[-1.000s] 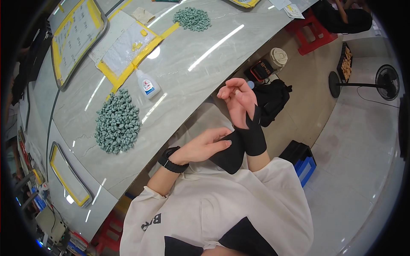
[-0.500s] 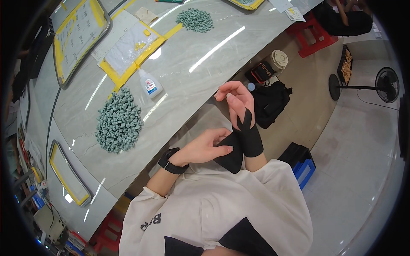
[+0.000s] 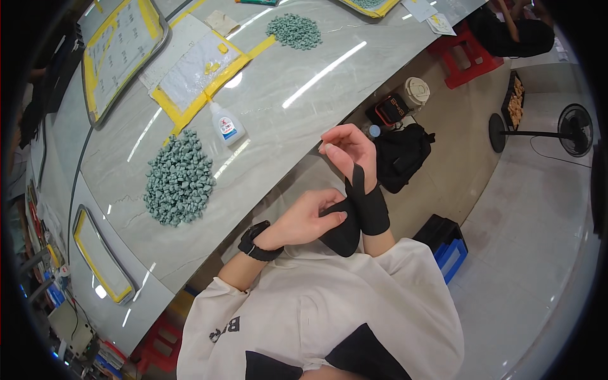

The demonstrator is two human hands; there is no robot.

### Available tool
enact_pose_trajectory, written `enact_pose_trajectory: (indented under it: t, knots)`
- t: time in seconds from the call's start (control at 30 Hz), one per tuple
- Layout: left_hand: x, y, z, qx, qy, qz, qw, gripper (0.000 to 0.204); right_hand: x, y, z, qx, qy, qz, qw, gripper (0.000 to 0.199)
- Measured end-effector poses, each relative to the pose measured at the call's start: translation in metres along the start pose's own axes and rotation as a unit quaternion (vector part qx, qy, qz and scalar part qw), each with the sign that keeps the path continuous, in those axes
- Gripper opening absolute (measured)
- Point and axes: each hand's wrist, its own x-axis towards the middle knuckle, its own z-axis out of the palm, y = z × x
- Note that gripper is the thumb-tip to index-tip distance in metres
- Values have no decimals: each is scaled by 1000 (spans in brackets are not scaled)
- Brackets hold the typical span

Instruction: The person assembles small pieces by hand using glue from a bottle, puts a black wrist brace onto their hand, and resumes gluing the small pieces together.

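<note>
My left hand (image 3: pixel 310 218), a black watch on its wrist, grips the loose end of a black wrist strap (image 3: pixel 364 209) wound around my right wrist. A narrow band of the strap runs up between the thumb and palm of my right hand (image 3: pixel 345 149). That hand is raised over the table's edge with its fingers curled and nothing in them. Both hands hover in front of my white shirt, just off the grey marble table (image 3: pixel 278 107).
A heap of grey-green pellets (image 3: pixel 177 180) and a small white glue bottle (image 3: pixel 225 125) lie on the table, with yellow-framed trays (image 3: pixel 117 50) beyond. A black bag (image 3: pixel 402 155), a blue crate (image 3: pixel 446 247), a red stool (image 3: pixel 465 54) and a floor fan (image 3: pixel 573 130) stand on my right.
The view has shifted slightly. My left hand has drawn the strap end a little further around the right wrist; the right hand stays raised.
</note>
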Motion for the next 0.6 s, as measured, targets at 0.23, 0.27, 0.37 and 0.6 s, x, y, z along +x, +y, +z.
enact_pose_trajectory:
  t: [0.23,0.27,0.37,0.6]
  knots:
    - [4,-3,6,-36,49,14,998,14,3,4,-2,1,9,10,1000,16]
    - [5,-5,7,-37,51,4,998,14,2,6,-2,1,10,10,1000,16]
    - [7,-17,5,-43,51,-16,998,14,-3,14,-2,-20,-1,21,1000,15]
    - [8,-26,5,-90,47,-47,994,11,-13,28,-7,-44,23,24,998,13]
